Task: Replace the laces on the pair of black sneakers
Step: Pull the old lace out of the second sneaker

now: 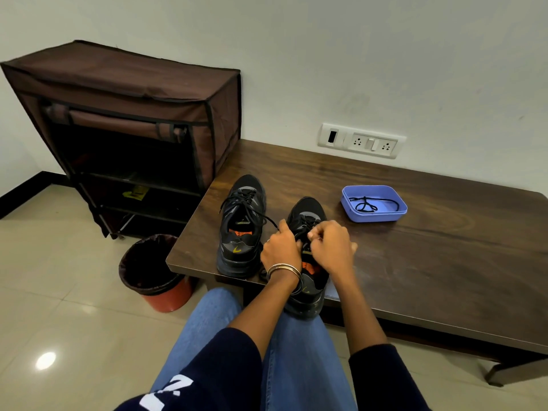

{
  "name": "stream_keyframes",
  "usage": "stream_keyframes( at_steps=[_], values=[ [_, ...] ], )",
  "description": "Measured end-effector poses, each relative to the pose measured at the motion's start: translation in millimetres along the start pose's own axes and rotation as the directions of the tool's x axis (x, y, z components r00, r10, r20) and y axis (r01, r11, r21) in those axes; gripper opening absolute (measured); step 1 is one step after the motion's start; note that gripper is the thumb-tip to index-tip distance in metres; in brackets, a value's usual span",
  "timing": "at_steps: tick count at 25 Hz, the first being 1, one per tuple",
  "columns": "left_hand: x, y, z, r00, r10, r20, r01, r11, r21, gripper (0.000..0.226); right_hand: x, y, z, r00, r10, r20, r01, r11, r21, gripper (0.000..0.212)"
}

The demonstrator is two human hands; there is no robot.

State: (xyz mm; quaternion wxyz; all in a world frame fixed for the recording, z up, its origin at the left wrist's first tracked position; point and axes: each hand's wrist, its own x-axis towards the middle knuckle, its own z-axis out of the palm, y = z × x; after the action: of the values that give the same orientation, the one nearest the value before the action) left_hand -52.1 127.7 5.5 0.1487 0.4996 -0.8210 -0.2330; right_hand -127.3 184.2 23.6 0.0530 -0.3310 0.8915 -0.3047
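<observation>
Blue denim knees [296, 351] and dark navy sleeves lowest in view, white print on the left sleeve cut off by the frame edge. Just beyond, both hands curled over the nearer black sneaker [308, 289]: left hand [280, 250], two metal bangles at the wrist, pinching a black lace end; right hand [330, 247] curled tight on the laces at the tongue, exact grip hard to make out. Nearer sneaker mesh-topped, thick-soled, orange insole label half hidden by the wrists, heel hanging over the counter [430, 262] edge onto the lap. Second sneaker [241, 226] just left, upright, loosely laced, one lace trailing toward the left hand. Farther right, well apart, a rounded lilac plastic tray [373, 216] with a coiled black lace [367, 203] inside. Dark, glossy wood-grain counter against a pale wall with a white socket panel [361, 140]. Left, a brown fabric shoe rack [133, 99], shelves lost in shadow; below, an orange bin [169, 295] with a dark liner on glossy beige floor tiles.
</observation>
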Motion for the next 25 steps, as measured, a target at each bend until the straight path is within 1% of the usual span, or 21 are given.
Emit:
stream_keyframes(
  at_steps=[1,2,3,4,5,6,7,8,9,11,13,14,16,17,18,19,20,21,22,23,25],
  values=[
    [0,0,0,1.000,0.003,-0.004,-0.003,1.000,-0.006,0.054,-1,1,-7,0.994,0.100,-0.033,-0.083,0.935,0.346,0.013],
    [0,0,1,1.000,0.002,-0.008,-0.002,1.000,-0.010,0.053,-2,1,-14,0.977,0.208,-0.057,-0.120,0.747,0.653,0.014],
    [0,0,0,1.000,0.000,-0.010,0.000,1.000,-0.014,0.053,-5,2,-19,0.940,0.330,-0.084,-0.124,0.561,0.818,0.014],
    [0,0,0,1.000,-0.005,-0.011,0.004,1.000,-0.018,0.052,-6,3,-22,0.891,0.439,-0.116,-0.118,0.470,0.875,0.012],
    [0,0,1,1.000,-0.006,-0.009,0.006,1.000,-0.020,0.052,-6,3,-23,0.834,0.526,-0.167,-0.153,0.511,0.846,0.008],
    [0,0,1,1.000,-0.005,-0.007,0.005,1.000,-0.021,0.052,-5,2,-24,0.789,0.567,-0.235,-0.237,0.635,0.736,0.010],
    [0,0,2,1.000,-0.005,-0.007,0.004,1.000,-0.023,0.052,-4,3,-22,0.784,0.534,-0.317,-0.325,0.788,0.524,0.022],
    [0,0,2,1.000,-0.005,-0.008,0.005,1.000,-0.025,0.052,-3,3,-21,0.840,0.409,-0.355,-0.314,0.902,0.297,0.032],
    [0,0,2,1.000,-0.005,-0.008,0.005,1.000,-0.025,0.052,-1,2,-18,0.921,0.243,-0.305,-0.220,0.969,0.109,0.036],
    [1,-1,2,1.000,-0.008,-0.006,0.008,1.000,-0.015,0.054,1,-4,-6,0.998,-0.013,-0.062,0.002,0.985,-0.171,0.029],
    [1,-1,2,1.000,-0.014,0.006,0.014,1.000,-0.013,0.057,2,-6,8,0.992,-0.080,0.097,0.109,0.931,-0.347,0.019],
    [2,-1,2,1.000,-0.018,0.006,0.018,1.000,-0.009,0.057,1,-7,10,0.992,-0.090,0.090,0.118,0.919,-0.376,0.014],
    [2,-1,1,1.000,-0.025,-0.003,0.025,1.000,0.000,0.057,-2,-6,10,0.997,-0.072,0.004,0.071,0.970,-0.234,0.016],
    [1,0,2,1.000,-0.025,-0.002,0.025,1.000,-0.008,0.057,-6,-4,7,0.998,-0.009,-0.056,0.006,0.998,-0.056,0.020],
    [1,0,2,1.000,-0.021,-0.001,0.021,1.000,-0.019,0.056,-9,-1,2,0.988,0.103,-0.117,-0.077,0.975,0.208,0.019],
    [1,0,3,1.000,-0.018,-0.003,0.018,0.999,-0.027,0.053,-10,2,-2,0.957,0.244,-0.159,-0.135,0.855,0.500,0.017],
    [1,0,3,1.000,-0.020,-0.006,0.020,0.999,-0.031,0.048,-11,4,-7,0.910,0.384,-0.157,-0.158,0.671,0.724,0.017],
    [2,0,3,1.000,-0.023,-0.008,0.023,0.999,-0.031,0.044,-12,6,-10,0.861,0.487,-0.143,-0.162,0.530,0.833,0.017],
    [2,-1,3,1.000,-0.023,-0.008,0.022,0.999,-0.027,0.041,-12,7,-11,0.827,0.545,-0.141,-0.180,0.493,0.851,0.015],
    [2,-1,3,1.000,-0.018,-0.009,0.018,1.000,-0.023,0.039,-11,9,-11,0.812,0.559,-0.167,-0.221,0.560,0.799,0.012],
    [1,-1,4,1.000,-0.012,-0.009,0.012,1.000,-0.019,0.037,-9,8,-10,0.839,0.492,-0.231,-0.335,0.803,0.492,0.025]
  ],
)
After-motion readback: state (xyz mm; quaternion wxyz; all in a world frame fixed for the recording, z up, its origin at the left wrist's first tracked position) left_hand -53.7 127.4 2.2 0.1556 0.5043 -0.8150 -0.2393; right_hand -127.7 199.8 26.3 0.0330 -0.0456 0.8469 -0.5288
